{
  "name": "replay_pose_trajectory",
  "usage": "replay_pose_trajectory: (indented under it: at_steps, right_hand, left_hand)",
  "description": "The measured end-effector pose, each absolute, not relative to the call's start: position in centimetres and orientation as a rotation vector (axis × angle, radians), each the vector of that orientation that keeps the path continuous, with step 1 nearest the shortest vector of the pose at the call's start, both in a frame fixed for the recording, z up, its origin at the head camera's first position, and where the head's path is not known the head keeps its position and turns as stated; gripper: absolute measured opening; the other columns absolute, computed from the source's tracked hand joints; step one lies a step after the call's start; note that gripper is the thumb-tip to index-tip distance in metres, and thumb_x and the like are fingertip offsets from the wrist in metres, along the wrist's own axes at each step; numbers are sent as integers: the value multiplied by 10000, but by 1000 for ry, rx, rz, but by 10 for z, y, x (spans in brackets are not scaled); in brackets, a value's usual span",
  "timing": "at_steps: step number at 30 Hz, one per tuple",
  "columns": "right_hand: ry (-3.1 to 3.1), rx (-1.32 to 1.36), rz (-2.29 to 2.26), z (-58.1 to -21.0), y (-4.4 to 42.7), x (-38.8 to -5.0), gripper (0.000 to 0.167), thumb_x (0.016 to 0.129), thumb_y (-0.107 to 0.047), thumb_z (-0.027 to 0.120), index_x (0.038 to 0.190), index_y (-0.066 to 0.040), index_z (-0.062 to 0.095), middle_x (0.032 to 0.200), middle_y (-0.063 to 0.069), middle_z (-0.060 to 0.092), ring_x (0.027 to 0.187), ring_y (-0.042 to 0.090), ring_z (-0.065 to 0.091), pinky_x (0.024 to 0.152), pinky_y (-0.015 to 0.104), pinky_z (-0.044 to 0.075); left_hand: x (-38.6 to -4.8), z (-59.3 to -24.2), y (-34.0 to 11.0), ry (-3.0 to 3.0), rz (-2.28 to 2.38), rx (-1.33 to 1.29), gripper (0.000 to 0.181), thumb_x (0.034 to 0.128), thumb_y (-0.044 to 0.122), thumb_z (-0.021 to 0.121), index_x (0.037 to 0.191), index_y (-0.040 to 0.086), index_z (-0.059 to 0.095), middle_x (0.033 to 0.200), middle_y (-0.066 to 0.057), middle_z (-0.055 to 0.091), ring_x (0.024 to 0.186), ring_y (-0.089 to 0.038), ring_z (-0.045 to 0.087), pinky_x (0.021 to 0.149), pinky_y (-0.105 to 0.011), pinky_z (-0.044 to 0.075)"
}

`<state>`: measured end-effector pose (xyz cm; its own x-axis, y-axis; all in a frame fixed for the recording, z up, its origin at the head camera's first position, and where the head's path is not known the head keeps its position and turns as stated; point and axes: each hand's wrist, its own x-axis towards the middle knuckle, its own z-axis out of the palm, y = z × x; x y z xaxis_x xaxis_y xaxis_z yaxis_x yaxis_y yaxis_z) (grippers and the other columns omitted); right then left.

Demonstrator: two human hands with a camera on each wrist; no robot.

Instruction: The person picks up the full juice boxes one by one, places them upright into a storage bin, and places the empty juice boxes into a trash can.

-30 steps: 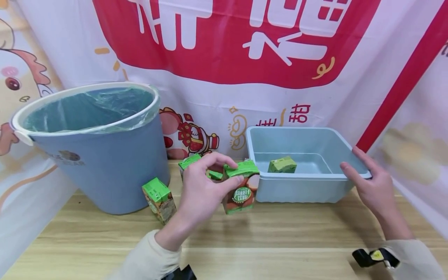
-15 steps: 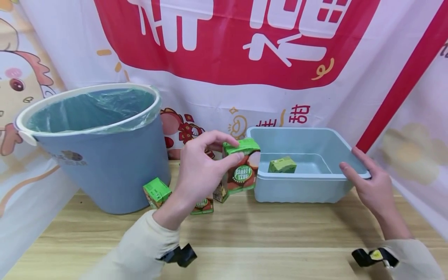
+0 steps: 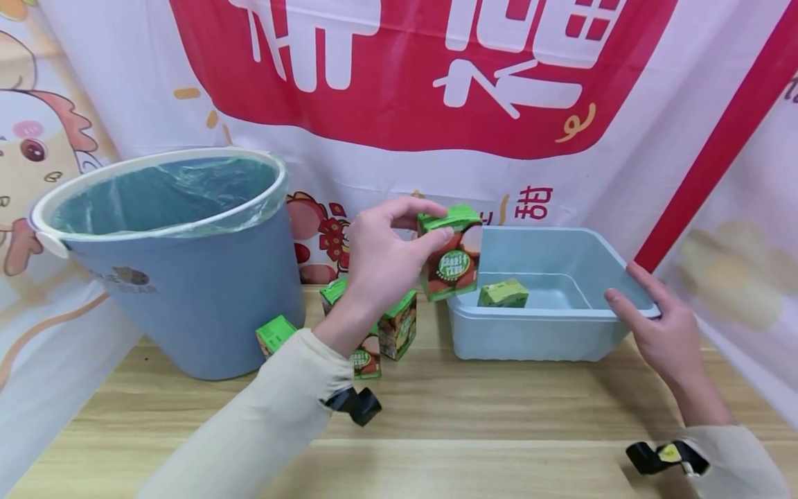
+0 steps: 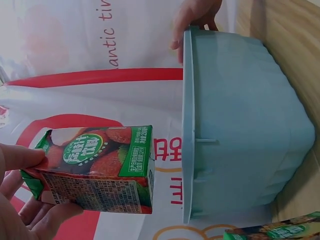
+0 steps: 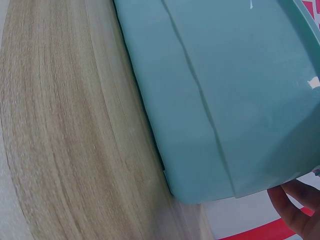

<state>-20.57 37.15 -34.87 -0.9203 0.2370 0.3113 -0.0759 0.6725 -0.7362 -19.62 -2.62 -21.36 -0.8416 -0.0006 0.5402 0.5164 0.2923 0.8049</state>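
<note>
My left hand [image 3: 383, 260] pinches a small juice carton [image 3: 454, 267] near its green top. This carton has strawberries and a green round label, and is raised in front of the left end of a light blue plastic bin [image 3: 536, 336]. In the left wrist view the carton [image 4: 100, 160] is clear of the bin's rim. My right hand [image 3: 670, 339] grips the bin's right front corner, its thumb over the rim; in the right wrist view only some fingers [image 5: 287, 207] show at the edge. A similar green-topped carton [image 3: 503, 294] lies inside the bin.
Several more cartons, such as a brown one [image 3: 399, 326], stand on the wooden table [image 3: 499, 416], partly behind my left forearm. A tall blue trash can [image 3: 199, 298] with a plastic liner stands at the left. A printed cloth [image 3: 386, 132] hangs behind.
My left hand has lifted the juice carton up from low beside the bin and moved it right, to the bin's left rim. The right hand and bin have stayed put.
</note>
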Motion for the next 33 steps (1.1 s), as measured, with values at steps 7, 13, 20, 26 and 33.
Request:
replay_pose_trajectory:
  at_steps: [7, 13, 20, 26, 33]
  right_hand:
    - [-2504, -124, 1129, -347, 370, -206, 713, 1024, -463, 641, 1662, -308, 364, 1724, 189, 340, 1463, 504, 382, 736, 2, 345]
    - [-2495, -130, 1127, -348, 371, -206, 701, 1017, -458, 657, 1650, -336, 383, 1717, 171, 365, 1470, 463, 396, 772, 17, 358]
    - [-2500, -150, 1131, -348, 372, -206, 705, 1017, -470, 649, 1653, -337, 376, 1718, 176, 359, 1458, 475, 399, 751, 23, 357]
    - [-2494, -159, 1136, -348, 371, -207, 702, 1016, -468, 652, 1651, -331, 384, 1717, 174, 363, 1452, 455, 395, 760, 27, 353]
    - [-2478, -157, 1143, -348, 372, -206, 694, 1014, -460, 663, 1643, -338, 398, 1719, 160, 366, 1463, 424, 400, 769, 3, 353]
  left_hand:
    - [-212, -207, -11, -2114, -1630, -423, 195, 913, 193, 849, 1103, 159, 823, 1043, -9, 778, 933, -159, 675, 778, -315, 585]
    - [-226, -207, 1, -2115, -1678, -380, 174, 903, 187, 859, 1074, 182, 830, 995, 6, 776, 927, -140, 675, 818, -308, 580]
    - [-246, -212, 14, -2099, -1720, -375, 172, 911, 171, 850, 1081, 159, 827, 976, -9, 782, 900, -151, 680, 837, -306, 615]
    - [-260, -219, 24, -2116, -1720, -332, 166, 920, 162, 838, 1085, 173, 826, 1056, 2, 775, 935, -147, 681, 843, -284, 609]
    - [-271, -229, 38, -2113, -1735, -297, 169, 929, 183, 831, 1098, 180, 824, 1109, 5, 764, 974, -161, 697, 865, -283, 621]
